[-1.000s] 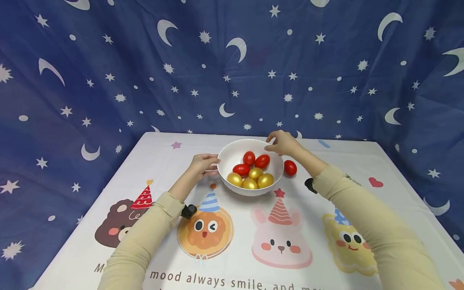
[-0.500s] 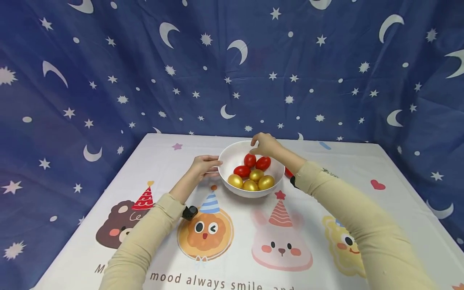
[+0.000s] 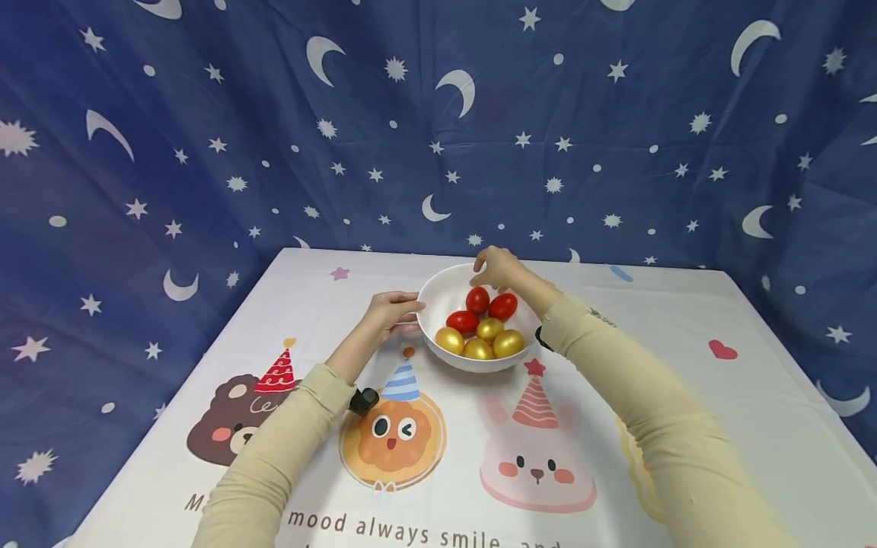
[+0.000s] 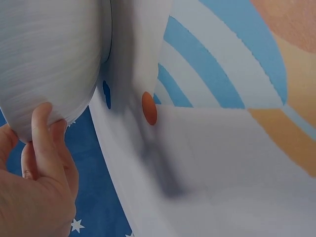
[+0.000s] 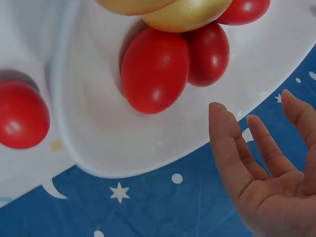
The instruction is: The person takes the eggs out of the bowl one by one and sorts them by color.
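A white bowl [image 3: 437, 295] holds three red eggs [image 3: 503, 307] and several gold eggs [image 3: 508, 343]. At its left rim my left hand [image 3: 389, 312] grips the wall; in the left wrist view, fingers of this hand [image 4: 49, 182] press against the bowl's outside [image 4: 54, 49], with the thumb at the rim. My right hand [image 3: 499, 268] is over the bowl's far side, above the red eggs. In the right wrist view, the right hand [image 5: 269, 192] has its fingers apart and nothing between them, close beside the bowl's rim.
One more red egg [image 5: 22, 114] lies on the cloth outside the bowl, hidden behind the right arm in the head view. A white tablecloth [image 3: 658, 320] with cartoon prints covers the table. Behind it hangs a blue curtain [image 3: 370, 221] with moons and stars.
My right hand has moved left from the bowl's right rim to over its far side. The left hand keeps its grip, and the eggs in the bowl lie as before.
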Tool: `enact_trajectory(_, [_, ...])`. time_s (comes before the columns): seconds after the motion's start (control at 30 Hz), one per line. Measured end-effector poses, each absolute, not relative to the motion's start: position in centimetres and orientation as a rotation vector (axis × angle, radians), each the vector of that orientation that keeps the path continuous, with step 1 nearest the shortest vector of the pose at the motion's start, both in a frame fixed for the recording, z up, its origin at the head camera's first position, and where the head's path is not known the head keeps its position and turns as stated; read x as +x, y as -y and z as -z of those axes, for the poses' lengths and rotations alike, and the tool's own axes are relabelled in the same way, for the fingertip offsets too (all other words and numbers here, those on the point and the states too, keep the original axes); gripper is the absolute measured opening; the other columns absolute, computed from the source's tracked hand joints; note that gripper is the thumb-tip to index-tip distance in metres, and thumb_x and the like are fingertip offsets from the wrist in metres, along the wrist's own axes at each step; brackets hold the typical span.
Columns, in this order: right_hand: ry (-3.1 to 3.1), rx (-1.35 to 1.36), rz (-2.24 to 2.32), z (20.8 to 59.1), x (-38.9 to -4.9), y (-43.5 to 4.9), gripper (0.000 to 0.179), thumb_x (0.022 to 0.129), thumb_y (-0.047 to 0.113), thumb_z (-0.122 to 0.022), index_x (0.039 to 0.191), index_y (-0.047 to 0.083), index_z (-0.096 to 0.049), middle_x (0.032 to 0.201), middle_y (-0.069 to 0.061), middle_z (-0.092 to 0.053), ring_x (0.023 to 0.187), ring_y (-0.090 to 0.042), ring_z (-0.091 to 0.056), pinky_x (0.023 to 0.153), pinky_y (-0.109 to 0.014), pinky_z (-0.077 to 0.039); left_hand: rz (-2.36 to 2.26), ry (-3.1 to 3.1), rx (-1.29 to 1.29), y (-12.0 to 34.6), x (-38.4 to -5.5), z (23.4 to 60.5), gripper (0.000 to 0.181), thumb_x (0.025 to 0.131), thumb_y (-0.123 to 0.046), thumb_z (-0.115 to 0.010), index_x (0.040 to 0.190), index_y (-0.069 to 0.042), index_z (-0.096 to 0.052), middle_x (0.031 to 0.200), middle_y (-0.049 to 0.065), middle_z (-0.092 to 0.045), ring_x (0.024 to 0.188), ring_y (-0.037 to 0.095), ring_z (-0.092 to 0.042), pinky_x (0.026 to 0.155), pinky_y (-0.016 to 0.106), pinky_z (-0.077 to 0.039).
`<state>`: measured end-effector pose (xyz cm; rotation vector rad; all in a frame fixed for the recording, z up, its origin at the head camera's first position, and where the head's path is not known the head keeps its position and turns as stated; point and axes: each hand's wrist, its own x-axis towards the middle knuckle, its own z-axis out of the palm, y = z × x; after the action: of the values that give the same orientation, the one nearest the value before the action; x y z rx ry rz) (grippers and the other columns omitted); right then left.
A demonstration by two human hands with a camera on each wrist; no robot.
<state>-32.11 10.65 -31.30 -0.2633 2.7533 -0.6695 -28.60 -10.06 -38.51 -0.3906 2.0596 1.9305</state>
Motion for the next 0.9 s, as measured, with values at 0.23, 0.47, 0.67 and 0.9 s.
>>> enact_trajectory(0.23, [-2.664,-0.156,0.683,31.9,-32.9,-10.1,0.038,0.089,0.016,-0.064,0.122,0.0,-0.055,0.126,-0.019,-0.055,0.109,-0.036,-0.058,0.091,-0.04,-0.057,-1.944,-2.066,-0.371,10.1,-28.4,38.6,0.039,0.087,-0.008,-0.067,0.125,-0.004,-0.06,0.125,0.02,-0.06,0.069,0.012,-0.066,0.082,0.035,-0.06])
enact_trajectory(0.47, [-2.616,-0.052,0.679,32.5,-33.7,-9.3,0.039,0.087,0.013,-0.066,0.121,0.0,-0.055,0.124,-0.018,-0.055,0.113,-0.036,-0.055,0.094,-0.042,-0.056,-1.954,-2.066,-0.378,10.1,-28.4,38.8,0.037,0.086,-0.008,-0.068,0.123,-0.004,-0.061,0.124,0.019,-0.061,0.07,0.011,-0.066,0.075,0.031,-0.062])
enact_trajectory(0.67, [-2.622,-0.026,0.616,33.1,-34.0,-8.4,0.038,0.083,0.006,-0.068,0.116,-0.003,-0.052,0.114,-0.016,-0.055,0.102,-0.031,-0.056,0.092,-0.039,-0.058,-1.951,-2.069,-0.384,10.2,-28.4,38.7,0.038,0.086,-0.008,-0.068,0.123,-0.005,-0.061,0.123,0.018,-0.061,0.069,0.011,-0.065,0.068,0.026,-0.062])
enact_trajectory(0.9, [-2.662,-0.025,0.485,33.8,-34.5,-7.8,0.034,0.08,0.004,-0.069,0.11,-0.005,-0.058,0.101,-0.014,-0.061,0.089,-0.024,-0.056,0.079,-0.03,-0.058,-1.967,-2.074,-0.363,10.1,-28.4,38.7,0.038,0.086,-0.007,-0.067,0.123,-0.002,-0.06,0.122,0.019,-0.061,0.068,0.011,-0.065,0.087,0.038,-0.058])
